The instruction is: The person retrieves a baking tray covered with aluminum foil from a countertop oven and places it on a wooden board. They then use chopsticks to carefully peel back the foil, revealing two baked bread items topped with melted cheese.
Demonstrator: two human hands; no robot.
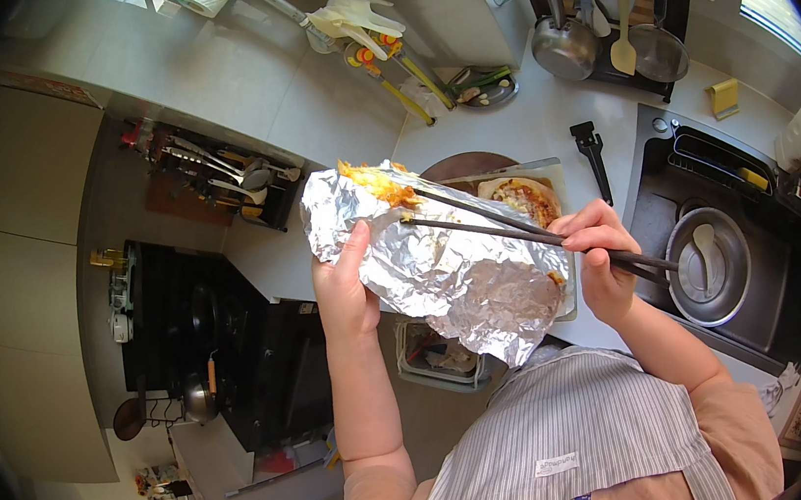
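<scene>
My left hand (351, 285) grips a crumpled sheet of aluminium foil (438, 253) by its left edge, thumb on top. The sheet is held up over the counter edge and hangs down toward the apron. Orange-yellow food bits, seemingly cheesy, (380, 184) cling to its upper left corner. In my right hand (605, 260) is a pair of dark chopsticks (478, 212), their tips at or close to those bits. Behind the foil, partly hidden, a round flat bread with a browned topping (524, 199) lies on a rectangular tray (555, 174).
A black sink (769, 297) at right holds a metal bowl (742, 285) with a pale spoon. Between tray and sink lies a black clip-like handle (591, 158). Below the foil stands an open bin (422, 373). A black cooktop (162, 307) is at left.
</scene>
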